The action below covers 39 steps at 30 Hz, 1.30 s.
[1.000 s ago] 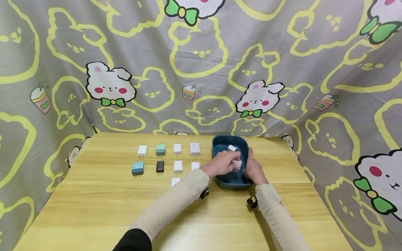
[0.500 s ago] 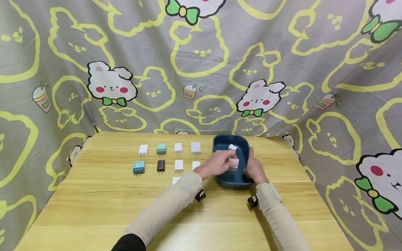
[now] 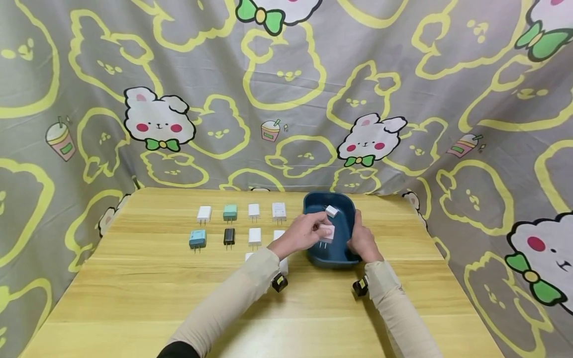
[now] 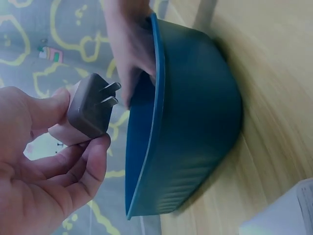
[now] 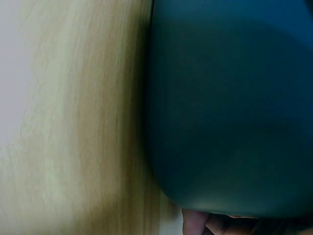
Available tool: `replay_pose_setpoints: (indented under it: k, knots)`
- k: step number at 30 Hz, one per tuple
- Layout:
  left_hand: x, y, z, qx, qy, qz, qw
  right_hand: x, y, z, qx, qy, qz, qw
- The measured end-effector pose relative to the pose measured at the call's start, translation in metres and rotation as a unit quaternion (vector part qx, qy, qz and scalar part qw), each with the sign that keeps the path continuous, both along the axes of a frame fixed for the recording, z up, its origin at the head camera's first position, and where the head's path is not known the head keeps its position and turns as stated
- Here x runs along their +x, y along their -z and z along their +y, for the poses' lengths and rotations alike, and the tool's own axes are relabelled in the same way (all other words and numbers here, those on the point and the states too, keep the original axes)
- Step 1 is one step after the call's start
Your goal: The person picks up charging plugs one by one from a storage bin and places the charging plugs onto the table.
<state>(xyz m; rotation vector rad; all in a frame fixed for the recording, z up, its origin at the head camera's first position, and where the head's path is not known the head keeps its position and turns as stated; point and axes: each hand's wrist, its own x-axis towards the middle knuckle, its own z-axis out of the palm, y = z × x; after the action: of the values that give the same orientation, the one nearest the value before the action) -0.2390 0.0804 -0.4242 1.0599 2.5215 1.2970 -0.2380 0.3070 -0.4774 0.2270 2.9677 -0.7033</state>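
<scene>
My left hand (image 3: 301,232) pinches a white plug charger (image 3: 328,231) between thumb and fingers, over the left side of a dark blue plastic bin (image 3: 333,264). In the left wrist view the charger shows a grey face (image 4: 92,105) with two metal prongs, outside the bin's rim. My right hand (image 3: 363,243) grips the bin's right rim, thumb side up. Another small white charger (image 3: 332,211) lies inside the bin toward the back. In the right wrist view the bin's wall (image 5: 225,117) fills much of the picture, with fingertips (image 5: 194,221) at its lower edge.
Left of the bin, several chargers lie in rows on the wooden table (image 3: 134,298), among them a green one (image 3: 230,212), a blue one (image 3: 197,238) and a black one (image 3: 229,236). My left sleeve partly covers the nearest white ones. A patterned curtain (image 3: 286,164) surrounds the table.
My left hand has moved left with the white charger, from the bin's middle to its left side. My right hand and the bin have stayed in place.
</scene>
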Motion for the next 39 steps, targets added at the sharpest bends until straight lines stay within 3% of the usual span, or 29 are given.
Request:
replay_pose_setpoints:
  k: [8, 19, 26, 34, 39]
  knots:
    - [0.008, -0.004, -0.016, 0.022, -0.038, -0.010, 0.9990, 0.000, 0.000, 0.000, 0.004, -0.001, -0.006, 1.0000]
    - [0.016, -0.015, -0.041, 0.043, -0.054, -0.029, 0.9972, 0.000, -0.001, 0.003, 0.024, -0.015, 0.009, 0.9996]
    - [0.019, -0.023, -0.064, 0.039, -0.090, -0.031, 0.9947, 0.000, 0.001, 0.005, 0.010, -0.008, -0.001, 0.9999]
    - [0.022, -0.032, -0.094, 0.043, -0.124, -0.064, 0.9893, -0.001, 0.002, 0.004, 0.004, -0.002, -0.007, 1.0000]
    - [0.021, -0.032, -0.113, 0.048, -0.144, -0.066, 0.9862, -0.001, 0.002, 0.001, 0.001, 0.002, -0.008, 1.0000]
